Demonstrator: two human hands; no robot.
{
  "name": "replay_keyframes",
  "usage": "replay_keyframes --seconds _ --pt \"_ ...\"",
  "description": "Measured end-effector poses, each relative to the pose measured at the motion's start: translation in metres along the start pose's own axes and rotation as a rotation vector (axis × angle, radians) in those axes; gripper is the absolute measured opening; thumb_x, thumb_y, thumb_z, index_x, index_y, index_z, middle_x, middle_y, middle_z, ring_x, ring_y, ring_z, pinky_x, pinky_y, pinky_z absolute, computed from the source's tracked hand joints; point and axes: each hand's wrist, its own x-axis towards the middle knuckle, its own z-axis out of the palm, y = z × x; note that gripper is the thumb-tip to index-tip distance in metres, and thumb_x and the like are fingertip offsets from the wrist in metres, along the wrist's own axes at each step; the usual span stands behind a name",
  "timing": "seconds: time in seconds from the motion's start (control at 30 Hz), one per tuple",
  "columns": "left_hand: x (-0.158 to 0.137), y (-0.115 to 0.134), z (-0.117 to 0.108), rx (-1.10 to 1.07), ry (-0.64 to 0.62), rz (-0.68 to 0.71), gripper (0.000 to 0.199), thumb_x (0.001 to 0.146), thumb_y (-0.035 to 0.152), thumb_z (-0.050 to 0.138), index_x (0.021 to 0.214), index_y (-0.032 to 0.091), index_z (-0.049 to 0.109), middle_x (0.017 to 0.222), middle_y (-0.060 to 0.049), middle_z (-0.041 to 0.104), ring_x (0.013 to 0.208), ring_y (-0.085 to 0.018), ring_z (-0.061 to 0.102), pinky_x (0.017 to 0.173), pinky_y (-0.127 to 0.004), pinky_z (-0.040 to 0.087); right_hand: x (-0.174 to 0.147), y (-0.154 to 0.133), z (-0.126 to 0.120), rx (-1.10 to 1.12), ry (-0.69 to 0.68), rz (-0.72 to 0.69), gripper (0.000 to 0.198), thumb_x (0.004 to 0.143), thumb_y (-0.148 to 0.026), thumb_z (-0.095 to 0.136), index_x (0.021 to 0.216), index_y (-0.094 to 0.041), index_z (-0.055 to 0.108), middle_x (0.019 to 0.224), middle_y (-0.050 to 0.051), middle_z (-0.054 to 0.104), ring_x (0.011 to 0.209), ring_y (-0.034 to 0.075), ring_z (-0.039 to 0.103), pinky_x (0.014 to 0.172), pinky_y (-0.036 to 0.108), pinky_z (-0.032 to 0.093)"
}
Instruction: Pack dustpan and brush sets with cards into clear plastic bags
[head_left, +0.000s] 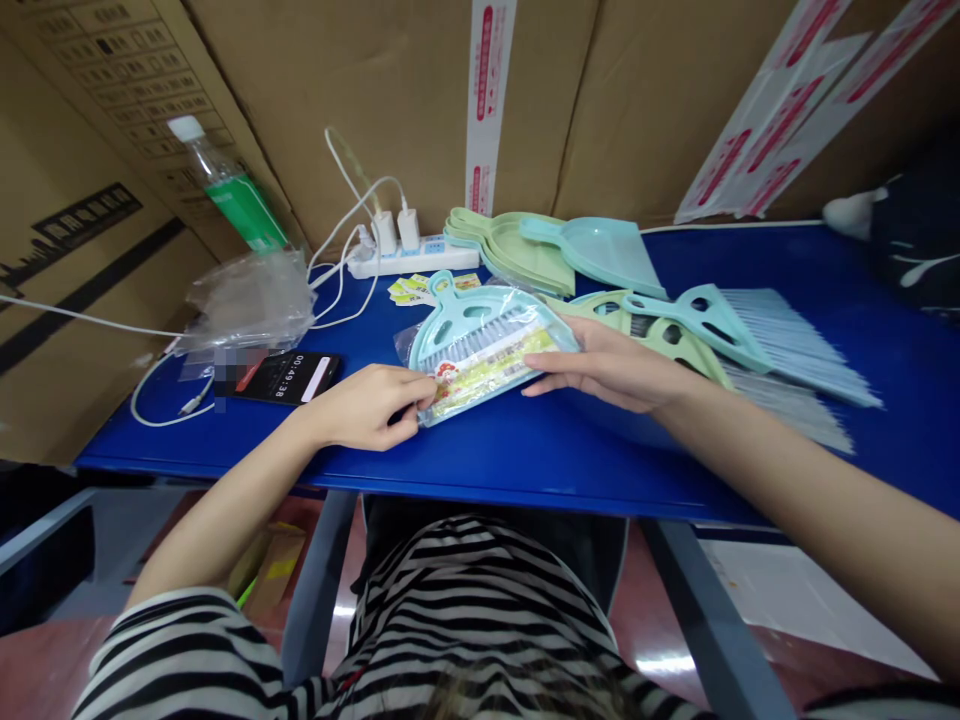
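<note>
We have the bagged dustpan set in front of us, on or just above the front part of the blue table, between our two hands. Its handle points away from us. Our left hand has the fingers curled and pinches the lower left corner of the clear plastic. Our right hand grips the right side, with fingers laid over the printed card; its thumb we cannot see well.

For this one set, we judge that the work is almost finished: pan, brush and card are together inside the plastic. Whether the bag's mouth is closed, we cannot tell. For the others much seems left, because the loose dustpans lie piled behind and the loose brushes lie overlapped at the right, without any bag.

Behind the set are some spare cards, near the white power strip. At the left we see the clear bags, a phone (its screen shows a time count, we suppose) and a bottle leaning by the cardboard. The brushes lie close to our right forearm and could hinder it; the white cables could catch the bags.
</note>
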Motion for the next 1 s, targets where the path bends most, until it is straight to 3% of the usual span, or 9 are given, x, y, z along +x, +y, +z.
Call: replay_keyframes --seconds 0.13,0.3,0.43,0.6,0.77,1.0 --pt "0.001 0.000 0.001 -0.027 0.013 0.032 0.013 0.077 0.011 0.037 0.075 0.022 0.044 0.065 0.001 0.051 0.057 -0.014 0.047 0.056 -0.026 0.040 0.004 0.007 0.003 0.076 0.018 0.021 0.041 0.076 -0.034 0.077 0.114 -0.023 0.066 0.121 0.008 0.071 0.114 0.025 0.065 0.089 0.040 0.063" --pt "0.002 0.002 0.003 -0.036 0.002 0.045 0.014 0.076 0.010 0.038 0.076 0.022 0.046 0.067 0.000 0.052 0.060 -0.015 0.049 0.058 -0.026 0.042 0.006 0.011 0.010 0.106 -0.006 0.042 0.033 0.079 -0.031 0.073 0.111 -0.023 0.066 0.120 0.007 0.072 0.111 0.025 0.067 0.088 0.042 0.063" --pt "0.002 0.004 0.006 0.013 -0.002 0.038 0.021 0.079 0.011 0.038 0.090 0.020 0.053 0.077 -0.002 0.061 0.066 -0.015 0.055 0.063 -0.027 0.045 0.004 0.009 0.007 0.069 0.070 -0.018 0.035 0.078 -0.030 0.072 0.111 -0.024 0.065 0.118 0.008 0.072 0.109 0.026 0.068 0.089 0.044 0.062" --pt "0.000 0.004 0.010 0.053 0.048 0.008 0.027 0.085 0.016 0.038 0.110 0.019 0.049 0.068 0.003 0.058 0.057 -0.013 0.054 0.058 -0.025 0.043 -0.002 -0.004 -0.003 -0.028 0.152 -0.098 0.036 0.079 -0.038 0.067 0.113 -0.025 0.064 0.122 0.009 0.069 0.112 0.028 0.066 0.088 0.046 0.062" --pt "0.000 0.004 0.011 0.112 0.021 0.027 0.021 0.088 0.015 0.036 0.102 0.019 0.052 0.073 0.001 0.062 0.059 -0.014 0.057 0.059 -0.026 0.043 -0.005 -0.018 -0.012 -0.019 0.267 -0.112 0.047 0.076 -0.036 0.066 0.120 -0.020 0.059 0.121 0.014 0.069 0.113 0.032 0.064 0.089 0.047 0.060" --pt "-0.001 0.002 0.012 0.145 -0.045 0.040 0.021 0.087 0.012 0.039 0.096 0.020 0.056 0.086 -0.002 0.069 0.064 -0.014 0.060 0.063 -0.027 0.044 -0.004 -0.029 -0.015 0.034 0.465 -0.119 0.038 0.092 -0.024 0.044 0.128 -0.021 0.054 0.127 0.016 0.067 0.115 0.029 0.065 0.094 0.047 0.055"
